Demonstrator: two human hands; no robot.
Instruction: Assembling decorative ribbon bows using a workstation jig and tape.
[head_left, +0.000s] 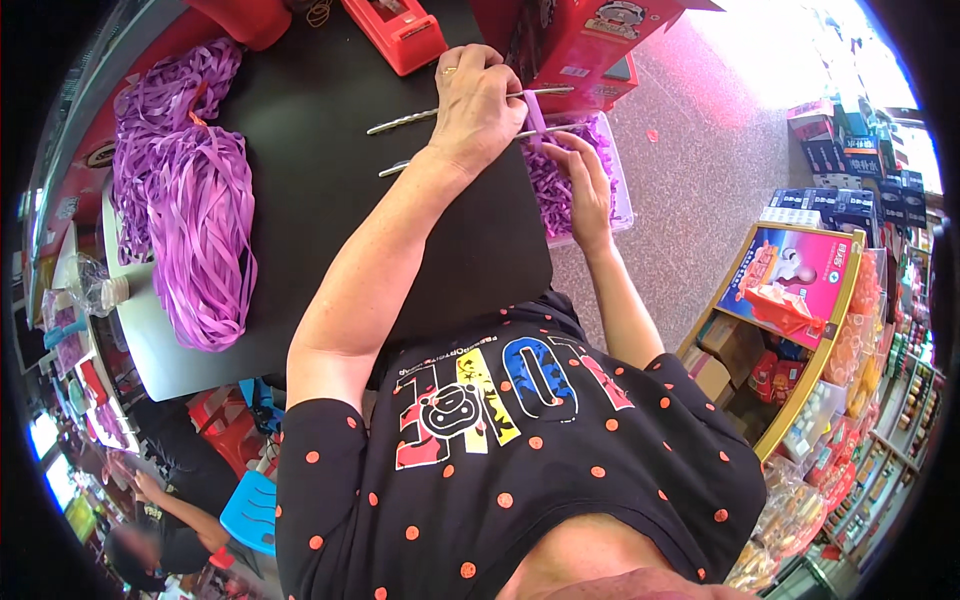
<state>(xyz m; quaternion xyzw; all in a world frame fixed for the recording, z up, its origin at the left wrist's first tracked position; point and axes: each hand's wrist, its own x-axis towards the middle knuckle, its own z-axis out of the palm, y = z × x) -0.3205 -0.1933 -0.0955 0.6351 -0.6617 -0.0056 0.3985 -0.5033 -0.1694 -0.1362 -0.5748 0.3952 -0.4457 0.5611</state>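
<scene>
Landmark: the black rectangular tabletop (330,190), seen from above. Far left, beyond the table's left edge, a crumpled clear plastic bottle (98,287) lies on a pale surface. On the left part of the table, a large loose heap of glossy purple plastic ribbon (190,210) runs from the far edge nearly to the near edge. At the table's far edge, centre, a red boxy tape dispenser (395,32). Right of centre on the table, two long thin silver metal rods (410,120) lie roughly parallel, running left to right toward the table's right edge. Left hand (478,105) rests over the rods near that right edge, palm down, fingers curled closed; thumb and forefinger pinch a short purple ribbon strip (536,112) against the upper rod, with a ring on one finger. Just off the table's right edge, a clear plastic rectangular tub of cut purple ribbon pieces (555,185) sits touching or close beside the tabletop; can't tell which. Right hand (585,185) is over the tub, fingers partly bent and loosely spread, fingertips touching the lower end of the short strip; whether it actually grips the strip is unclear. Behind the tub, at the table's far right corner, a red printed cardboard carton (585,40).
</scene>
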